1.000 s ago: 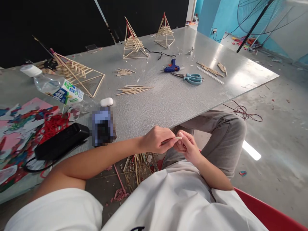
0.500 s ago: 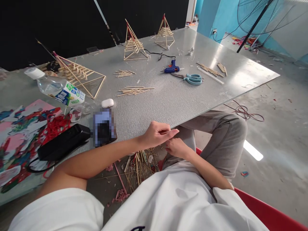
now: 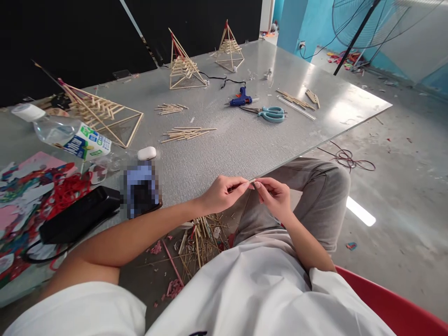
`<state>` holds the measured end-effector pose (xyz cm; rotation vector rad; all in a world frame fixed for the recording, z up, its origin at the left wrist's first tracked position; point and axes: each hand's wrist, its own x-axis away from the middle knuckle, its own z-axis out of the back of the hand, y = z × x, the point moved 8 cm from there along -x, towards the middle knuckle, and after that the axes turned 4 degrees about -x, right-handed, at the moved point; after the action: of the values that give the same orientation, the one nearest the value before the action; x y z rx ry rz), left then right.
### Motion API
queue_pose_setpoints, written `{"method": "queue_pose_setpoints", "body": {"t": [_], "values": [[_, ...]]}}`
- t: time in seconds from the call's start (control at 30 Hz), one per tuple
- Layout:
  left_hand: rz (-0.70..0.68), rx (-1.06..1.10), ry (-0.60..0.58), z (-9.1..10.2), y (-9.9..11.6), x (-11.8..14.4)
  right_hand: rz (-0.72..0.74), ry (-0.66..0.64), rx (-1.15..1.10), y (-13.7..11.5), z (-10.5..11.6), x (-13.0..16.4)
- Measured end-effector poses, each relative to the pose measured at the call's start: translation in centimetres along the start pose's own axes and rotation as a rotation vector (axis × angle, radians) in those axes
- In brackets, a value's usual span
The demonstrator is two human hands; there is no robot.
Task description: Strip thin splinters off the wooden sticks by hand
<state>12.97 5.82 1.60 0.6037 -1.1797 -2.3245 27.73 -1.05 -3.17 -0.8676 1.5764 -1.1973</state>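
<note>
My left hand and my right hand meet just below the near edge of the grey table, above my lap. Between the fingertips of both hands is a thin wooden stick; the left pinches one end, the right touches the other. On the table lie a loose bundle of sticks, a smaller bundle, and three stick pyramids: one at left, one in the middle, one at the back.
A blue glue gun with its black cord and teal scissors lie mid-table. A water bottle, white earbud case, black box and red bands sit left. Stick scraps litter the floor.
My right hand dropped toward my lap, then came back up to meet the left hand at the stick. The view shifted slightly left.
</note>
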Motion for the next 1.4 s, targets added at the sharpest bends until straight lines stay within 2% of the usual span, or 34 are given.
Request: {"method": "queue_pose_setpoints", "body": {"t": [0.2,0.43,0.67,0.9,1.03,1.1,1.17,1.23,1.3,1.4], "values": [[-0.105,-0.076,0.056,-0.1,1.1,0.0,-0.145,0.051,-0.183,1.2,-0.7,0.1],[-0.231,-0.164,0.083,-0.2,1.6,0.2,-0.190,0.031,-0.181,0.6,-0.4,0.0],[-0.255,-0.122,0.008,-0.3,1.9,0.2,-0.159,-0.089,-0.149,0.0,0.1,-0.3],[-0.440,-0.038,-0.138,-1.5,3.4,1.1,-0.225,-0.259,-0.178,1.2,-1.2,0.0],[-0.267,0.075,-0.067,-0.6,2.3,0.6,-0.287,-0.400,-0.052,3.5,-2.8,0.5],[-0.169,0.137,-0.044,-0.2,1.7,0.3,-0.202,-0.541,0.138,3.9,-4.1,1.0],[-0.103,0.166,-0.045,0.1,1.4,0.0,-0.053,-0.610,0.317,3.5,-4.9,1.2],[-0.050,0.169,-0.040,0.3,1.2,-0.1,0.052,-0.545,0.384,2.8,-4.6,1.1],[-0.006,0.156,-0.029,0.4,1.0,-0.2,0.071,-0.422,0.341,2.0,-3.4,0.8],[-0.002,0.107,-0.056,-0.1,0.7,-0.2,0.083,-0.343,0.239,1.0,-1.7,0.7]]}}
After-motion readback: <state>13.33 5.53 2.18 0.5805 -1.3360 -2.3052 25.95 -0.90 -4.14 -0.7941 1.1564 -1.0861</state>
